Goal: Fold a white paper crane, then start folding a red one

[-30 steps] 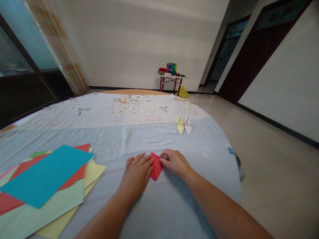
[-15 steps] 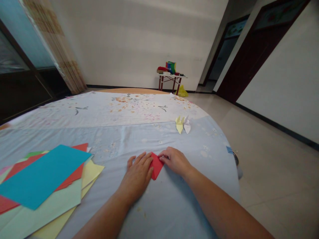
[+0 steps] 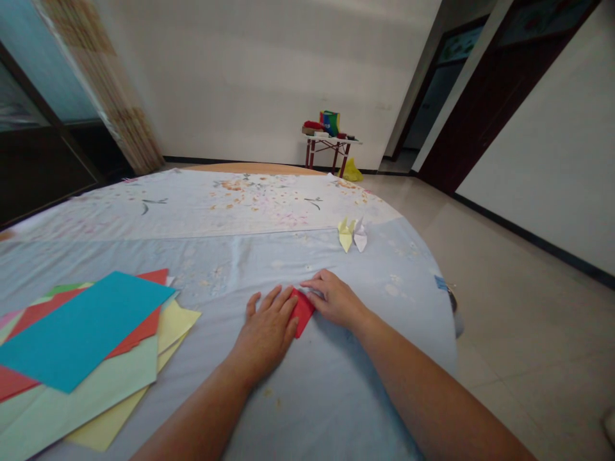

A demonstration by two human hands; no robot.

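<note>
A small folded piece of red paper (image 3: 302,312) lies on the blue-grey tablecloth. Across its left part rests my left hand (image 3: 270,326), palm down with the fingers spread, and it covers that part of the paper. My right hand (image 3: 336,301) is at the paper's upper right edge. Its thumb is by the edge, and the forefinger reaches left just beyond the top, with a gap between them. Further back on the cloth, a yellow folded paper figure (image 3: 345,235) stands beside a white folded paper figure (image 3: 360,235).
At the left lies a loose stack of coloured sheets, with a blue sheet (image 3: 91,326) on top and a pale green sheet (image 3: 129,374) below. The round table's edge curves along the right. A small side table (image 3: 331,138) with things on it stands by the wall.
My right thumb and forefinger, close together at the red paper's right corner before, are now apart, with the forefinger further up and left. My left hand stays on the paper. The view has tilted slightly.
</note>
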